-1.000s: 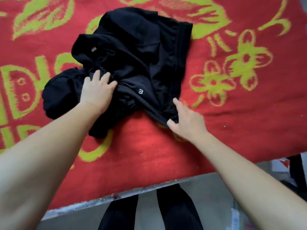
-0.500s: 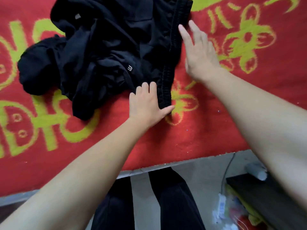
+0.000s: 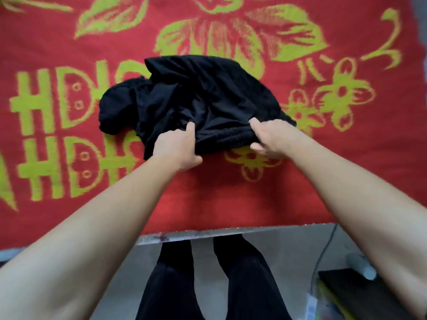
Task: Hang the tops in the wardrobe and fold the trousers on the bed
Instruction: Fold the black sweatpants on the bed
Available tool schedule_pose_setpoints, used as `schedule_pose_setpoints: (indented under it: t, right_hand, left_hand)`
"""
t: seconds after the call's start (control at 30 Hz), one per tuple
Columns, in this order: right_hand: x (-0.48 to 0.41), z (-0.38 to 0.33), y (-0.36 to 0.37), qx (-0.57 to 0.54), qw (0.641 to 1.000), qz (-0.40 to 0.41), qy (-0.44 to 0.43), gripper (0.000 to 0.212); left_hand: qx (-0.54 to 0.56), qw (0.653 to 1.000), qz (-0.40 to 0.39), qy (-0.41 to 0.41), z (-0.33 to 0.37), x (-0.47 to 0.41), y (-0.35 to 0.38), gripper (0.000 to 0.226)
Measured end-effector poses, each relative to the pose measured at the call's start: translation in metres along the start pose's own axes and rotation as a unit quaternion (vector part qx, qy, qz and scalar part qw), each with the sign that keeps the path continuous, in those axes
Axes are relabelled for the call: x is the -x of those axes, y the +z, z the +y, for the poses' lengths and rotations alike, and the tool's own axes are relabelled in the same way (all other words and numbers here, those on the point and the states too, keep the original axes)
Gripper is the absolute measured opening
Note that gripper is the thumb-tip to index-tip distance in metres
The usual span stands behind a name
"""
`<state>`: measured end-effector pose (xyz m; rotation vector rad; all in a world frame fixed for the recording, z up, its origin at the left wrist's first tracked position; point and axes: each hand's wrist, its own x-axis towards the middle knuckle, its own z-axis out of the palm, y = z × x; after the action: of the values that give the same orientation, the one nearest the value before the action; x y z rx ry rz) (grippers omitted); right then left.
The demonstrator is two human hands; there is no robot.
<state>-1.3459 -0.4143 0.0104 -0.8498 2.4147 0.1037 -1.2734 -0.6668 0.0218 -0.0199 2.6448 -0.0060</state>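
Left hand and right hand grip the near edge of black trousers bunched beyond them.

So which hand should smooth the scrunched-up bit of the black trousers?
Probably the left. The left hand grips the waistband right beside the bunched part of the black trousers; the right hand holds the waistband's other end, farther away.

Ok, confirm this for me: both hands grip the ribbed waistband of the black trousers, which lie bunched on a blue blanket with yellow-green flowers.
Not quite. The blanket is red, not blue, as the head view shows. The rest holds: the left hand and the right hand both grip the ribbed waistband of the black trousers, which lie bunched on the blanket with its yellow-green flowers.
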Motion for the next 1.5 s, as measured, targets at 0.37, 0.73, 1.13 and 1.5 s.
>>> schedule_pose_setpoints:
  t: [0.37,0.73,1.13,1.5]
  right_hand:
    - [0.111,-0.048,-0.211,0.042,0.973,0.196,0.118,0.05]
    - [0.213,-0.088,-0.436,-0.053,0.905,0.389,0.165,0.034]
    - [0.263,-0.147,-0.485,0.166,0.851,0.499,0.0,0.022]
    - [0.263,-0.171,-0.474,0.24,0.868,0.434,-0.012,0.043]
  left_hand:
    - [-0.12,0.958,0.227,0.125,-0.054,0.085,-0.23,0.068]
    - [-0.158,0.894,0.411,0.076,-0.149,0.18,-0.434,0.038]
    - [-0.126,0.818,0.556,0.072,-0.187,0.218,-0.525,0.068]
    - [-0.151,0.833,0.528,0.07,-0.175,0.224,-0.546,0.039]
